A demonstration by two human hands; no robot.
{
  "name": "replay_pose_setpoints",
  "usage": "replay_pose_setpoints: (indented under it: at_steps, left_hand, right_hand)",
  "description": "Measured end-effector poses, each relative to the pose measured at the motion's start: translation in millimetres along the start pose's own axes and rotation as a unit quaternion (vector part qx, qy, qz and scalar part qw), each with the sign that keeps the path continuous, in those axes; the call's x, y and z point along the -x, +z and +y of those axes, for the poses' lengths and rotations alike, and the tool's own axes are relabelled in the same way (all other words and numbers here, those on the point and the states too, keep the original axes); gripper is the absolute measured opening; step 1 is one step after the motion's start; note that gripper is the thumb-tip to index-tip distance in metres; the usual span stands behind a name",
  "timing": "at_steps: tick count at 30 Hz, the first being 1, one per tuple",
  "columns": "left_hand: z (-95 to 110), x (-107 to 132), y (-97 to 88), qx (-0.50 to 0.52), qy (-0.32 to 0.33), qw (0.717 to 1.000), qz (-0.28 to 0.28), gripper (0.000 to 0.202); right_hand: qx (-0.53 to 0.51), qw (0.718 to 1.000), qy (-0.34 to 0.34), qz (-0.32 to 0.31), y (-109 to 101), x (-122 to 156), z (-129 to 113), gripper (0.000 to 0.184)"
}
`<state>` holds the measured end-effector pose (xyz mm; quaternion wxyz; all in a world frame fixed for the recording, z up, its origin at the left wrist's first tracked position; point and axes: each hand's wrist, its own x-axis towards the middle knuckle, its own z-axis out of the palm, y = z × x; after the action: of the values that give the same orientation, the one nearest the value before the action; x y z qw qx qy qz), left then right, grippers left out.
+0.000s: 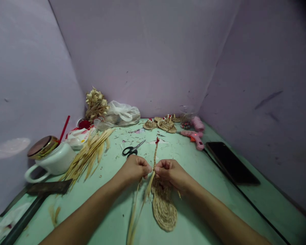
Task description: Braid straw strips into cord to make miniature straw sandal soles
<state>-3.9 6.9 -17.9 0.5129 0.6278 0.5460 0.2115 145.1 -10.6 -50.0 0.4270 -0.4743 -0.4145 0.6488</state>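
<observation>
Both hands pinch a thin braid [155, 154] of straw-coloured dried fibre, tied with red at its far end. My left hand [136, 167] is closed on the strands at the braid's left side. From the right, my right hand [172, 173] grips the braid's near end between thumb and fingers. Loose fibre strands [136, 207] trail from the hands toward me. Below my right hand lies a coiled woven sole-shaped piece [164, 209], its upper part partly hidden by the hand. Black-handled scissors [134, 149] lie open just beyond my left hand.
A pink glue gun [196, 137] with a lit red light and a black phone [232, 163] lie right. Left are a white mug [54, 158], dried leaf strips [91, 149] and a hammer [38, 194]. Small woven pieces [167, 125] and a plastic bag [123, 114] sit at the back.
</observation>
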Motion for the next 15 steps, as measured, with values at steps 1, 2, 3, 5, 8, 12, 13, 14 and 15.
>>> replay_pose_setpoints:
  at_steps: [1, 2, 3, 5, 8, 12, 13, 14, 15]
  left_hand:
    - [2, 1, -1.6, -0.012, -0.012, 1.0, -0.006, 0.011]
    - [5, 3, -2.3, -0.032, -0.019, 0.999, -0.006, 0.011]
    - [8, 6, -1.6, -0.059, -0.016, 0.998, 0.0, 0.012]
    - [13, 15, 3.8, -0.137, 0.017, 0.99, 0.028, 0.013]
    - [14, 31, 21.6, -0.311, 0.103, 0.941, 0.09, 0.016]
    - [-2, 43, 53.2, -0.525, 0.24, 0.807, 0.121, 0.028]
    - [-7, 44, 60.2, -0.56, 0.261, 0.776, 0.123, 0.027]
    - [-12, 43, 66.3, -0.587, 0.277, 0.751, 0.118, 0.028]
    - [-15, 43, 70.9, -0.606, 0.286, 0.734, 0.111, 0.027]
  right_hand:
    - [0.009, 1.0, -0.008, 0.018, 1, -1, 2, 0.017]
    - [0.018, 0.999, -0.013, 0.04, 2, -3, 4, 0.015]
    - [0.026, 0.998, -0.017, 0.063, 3, -3, 6, 0.014]
    - [0.031, 0.994, -0.017, 0.104, 7, -3, 8, 0.01]
    - [-0.013, 0.992, 0.016, 0.125, 16, 3, 6, 0.007]
    - [-0.087, 0.988, 0.088, 0.095, 22, 10, 0, 0.006]
    - [-0.102, 0.987, 0.098, 0.081, 22, 10, 0, 0.005]
    - [-0.116, 0.986, 0.103, 0.069, 21, 10, -1, 0.006]
    - [-0.127, 0.984, 0.107, 0.06, 20, 9, 0, 0.006]
